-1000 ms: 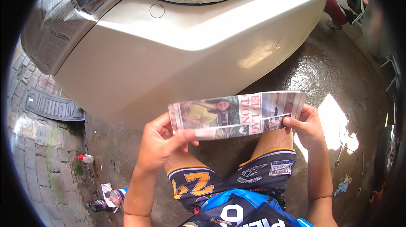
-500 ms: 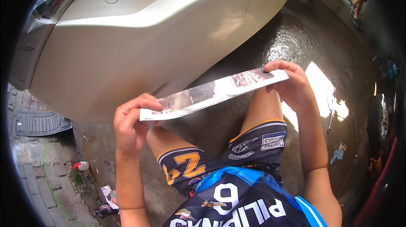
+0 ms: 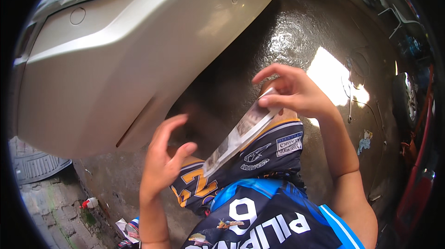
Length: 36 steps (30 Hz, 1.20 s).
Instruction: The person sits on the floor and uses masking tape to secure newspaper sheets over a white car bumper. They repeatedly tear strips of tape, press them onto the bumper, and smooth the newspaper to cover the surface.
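A folded strip of newspaper slants down over my lap. Its upper end is pinched between the thumb and fingers of my right hand, while its lower end hangs free above my shorts. My left hand is apart from the paper, thumb and fingers spread, with nothing in it. Ahead of me, beyond my left hand, curves a pale car bumper with a round cap outline and a narrow slot low on its face.
Wet concrete floor reflects light ahead. At right are a wheel, a thin cable and a crumpled scrap. A dark ribbed mat lies on paving at left, near a red-and-white bottle. A chair stands far right.
My left hand has let go of the newspaper strip and spread its fingers. The strip has swung down at that end, and my right hand has moved left with it. The view has shifted.
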{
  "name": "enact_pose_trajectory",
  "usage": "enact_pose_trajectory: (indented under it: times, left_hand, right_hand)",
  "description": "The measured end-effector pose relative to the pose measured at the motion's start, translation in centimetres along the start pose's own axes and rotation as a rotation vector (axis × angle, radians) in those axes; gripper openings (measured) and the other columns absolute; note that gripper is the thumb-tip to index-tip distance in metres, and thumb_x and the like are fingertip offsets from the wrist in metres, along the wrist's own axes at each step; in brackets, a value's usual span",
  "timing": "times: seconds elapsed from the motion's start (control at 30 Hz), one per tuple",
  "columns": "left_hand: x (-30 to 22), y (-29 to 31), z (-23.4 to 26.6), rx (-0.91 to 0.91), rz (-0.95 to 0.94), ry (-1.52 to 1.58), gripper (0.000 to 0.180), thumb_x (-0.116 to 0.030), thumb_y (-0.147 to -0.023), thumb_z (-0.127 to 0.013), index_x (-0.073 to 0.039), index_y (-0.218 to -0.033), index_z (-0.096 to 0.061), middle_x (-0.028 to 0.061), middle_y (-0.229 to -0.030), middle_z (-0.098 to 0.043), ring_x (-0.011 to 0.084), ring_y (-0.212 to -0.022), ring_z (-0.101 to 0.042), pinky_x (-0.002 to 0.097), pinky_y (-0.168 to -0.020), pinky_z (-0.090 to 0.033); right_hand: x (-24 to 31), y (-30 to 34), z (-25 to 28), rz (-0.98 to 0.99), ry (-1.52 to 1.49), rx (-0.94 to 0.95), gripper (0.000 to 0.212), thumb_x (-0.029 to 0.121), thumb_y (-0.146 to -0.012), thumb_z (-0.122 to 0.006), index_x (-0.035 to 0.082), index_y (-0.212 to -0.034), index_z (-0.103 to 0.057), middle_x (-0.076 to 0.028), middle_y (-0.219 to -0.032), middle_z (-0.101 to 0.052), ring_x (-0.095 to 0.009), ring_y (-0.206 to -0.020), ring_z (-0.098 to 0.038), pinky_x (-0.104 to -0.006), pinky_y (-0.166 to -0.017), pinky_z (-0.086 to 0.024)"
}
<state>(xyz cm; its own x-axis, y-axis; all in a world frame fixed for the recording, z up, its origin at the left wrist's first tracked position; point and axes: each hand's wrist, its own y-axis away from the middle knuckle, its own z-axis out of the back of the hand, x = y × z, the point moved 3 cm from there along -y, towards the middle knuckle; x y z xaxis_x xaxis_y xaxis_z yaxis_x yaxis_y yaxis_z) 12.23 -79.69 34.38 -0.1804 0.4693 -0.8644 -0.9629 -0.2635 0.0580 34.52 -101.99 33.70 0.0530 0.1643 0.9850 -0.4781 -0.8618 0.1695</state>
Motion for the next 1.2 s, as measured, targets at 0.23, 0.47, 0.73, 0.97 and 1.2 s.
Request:
enact_pose_trajectory:
  times: [0.23,0.47,0.73,0.97,1.2]
  left_hand:
    - [0.4,-4.6,-8.1,0.257,0.242,0.777,0.032,-0.031,-0.104,-0.065,0.001,-0.109,-0.067,0.0091,-0.086,-0.074,0.0161,-0.083,-0.071,0.0288,-0.08,-0.057]
    - [0.6,-4.5,-8.5,0.304,0.262,0.927,0.04,-0.034,-0.105,-0.062,0.005,-0.109,-0.066,0.0149,-0.09,-0.075,0.021,-0.08,-0.076,0.0303,-0.072,-0.061]
    - [0.5,-3.2,-10.2,0.24,0.271,0.868,0.037,-0.037,-0.107,-0.059,-0.001,-0.114,-0.058,0.0087,-0.079,-0.07,0.0153,-0.067,-0.07,0.0267,-0.061,-0.058]
    - [0.8,-2.8,-10.7,0.271,0.31,0.863,0.036,-0.036,-0.107,-0.059,-0.001,-0.111,-0.059,0.0089,-0.077,-0.07,0.015,-0.063,-0.069,0.0264,-0.058,-0.056]
    - [0.4,-2.5,-10.7,0.246,0.297,0.852,0.037,-0.036,-0.106,-0.061,0.001,-0.103,-0.062,0.0102,-0.074,-0.07,0.0159,-0.062,-0.07,0.0277,-0.058,-0.058]
  right_hand:
    - [0.6,-2.1,-2.7,0.181,-0.108,-0.058,0.05,0.013,-0.092,-0.079,-0.003,-0.133,-0.055,-0.01,-0.103,-0.073,-0.014,-0.099,-0.068,-0.0295,-0.087,-0.054]
    - [-3.3,-1.6,-9.0,0.093,-0.569,-0.168,0.042,0.03,-0.105,-0.065,-0.004,-0.13,-0.064,-0.015,-0.114,-0.075,-0.014,-0.092,-0.072,-0.0264,-0.074,-0.059]
    - [-3.8,-2.3,-8.6,0.184,-0.51,-0.347,0.038,0.035,-0.106,-0.061,-0.002,-0.115,-0.062,-0.016,-0.097,-0.074,-0.021,-0.093,-0.074,-0.0316,-0.076,-0.061]
    - [-4.6,-3.3,-9.3,0.23,-0.659,-0.328,0.045,0.048,-0.108,-0.049,0.004,-0.111,-0.051,-0.013,-0.083,-0.07,-0.028,-0.085,-0.075,-0.0347,-0.071,-0.06]
    - [-4.0,-3.2,-9.0,0.223,-0.618,-0.28,0.05,0.051,-0.109,-0.046,0.002,-0.121,-0.048,-0.02,-0.097,-0.072,-0.031,-0.093,-0.075,-0.0377,-0.076,-0.061]
